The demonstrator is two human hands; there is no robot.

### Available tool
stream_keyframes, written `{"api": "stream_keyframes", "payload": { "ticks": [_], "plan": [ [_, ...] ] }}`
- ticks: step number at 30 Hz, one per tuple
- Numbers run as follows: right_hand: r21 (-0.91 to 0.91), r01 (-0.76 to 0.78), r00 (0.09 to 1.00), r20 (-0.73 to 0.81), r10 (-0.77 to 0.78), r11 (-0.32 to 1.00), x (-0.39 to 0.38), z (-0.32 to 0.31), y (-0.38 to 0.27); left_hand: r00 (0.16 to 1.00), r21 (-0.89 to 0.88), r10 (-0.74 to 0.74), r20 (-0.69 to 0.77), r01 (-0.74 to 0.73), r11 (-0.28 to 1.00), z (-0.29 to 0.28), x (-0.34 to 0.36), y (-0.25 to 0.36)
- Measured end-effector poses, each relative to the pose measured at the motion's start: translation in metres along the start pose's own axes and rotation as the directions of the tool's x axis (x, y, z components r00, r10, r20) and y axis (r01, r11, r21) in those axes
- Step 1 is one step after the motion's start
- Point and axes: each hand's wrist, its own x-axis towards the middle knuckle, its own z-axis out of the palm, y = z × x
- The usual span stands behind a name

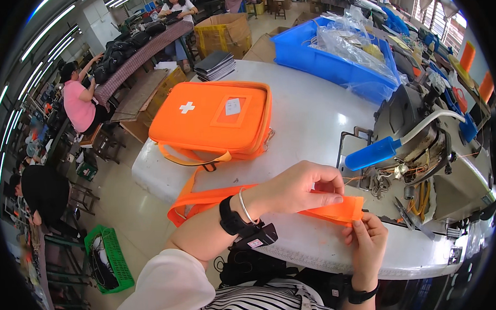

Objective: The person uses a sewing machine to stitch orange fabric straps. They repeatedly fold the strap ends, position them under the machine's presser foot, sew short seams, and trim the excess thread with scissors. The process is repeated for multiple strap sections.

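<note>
Both hands pinch the orange strap (326,209) at the tabletop's (312,120) near edge: left hand (298,189) above, right hand (366,241) below its end. Next likely calls for feeding it squarely toward the sewing machine (417,143).

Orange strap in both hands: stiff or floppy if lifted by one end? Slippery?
Likely floppy: the strap bends and trails off the table edge in a loose loop. Probably light, since the left hand and right hand hold it by a fingertip pinch. It looks like woven webbing, so probably not slippery.
</note>
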Motion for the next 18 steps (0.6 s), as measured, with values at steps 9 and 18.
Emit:
{"api": "stream_keyframes", "payload": {
  "ticks": [9, 18],
  "plan": [
    [-0.049, 0.007, 1.000, 0.027, -0.005, 0.999, 0.003, 0.001, -0.001, 0.998, -0.010, -0.049, 0.042, 0.049, 0.999, 0.002, 0.000, -0.003],
    [-0.043, 0.082, 0.996, -0.029, -0.083, 0.996, 0.003, -0.005, 0.015, 0.998, 0.136, 0.042, 0.048, -0.049, 0.990, 0.006, -0.003, -0.003]
  ]
}}
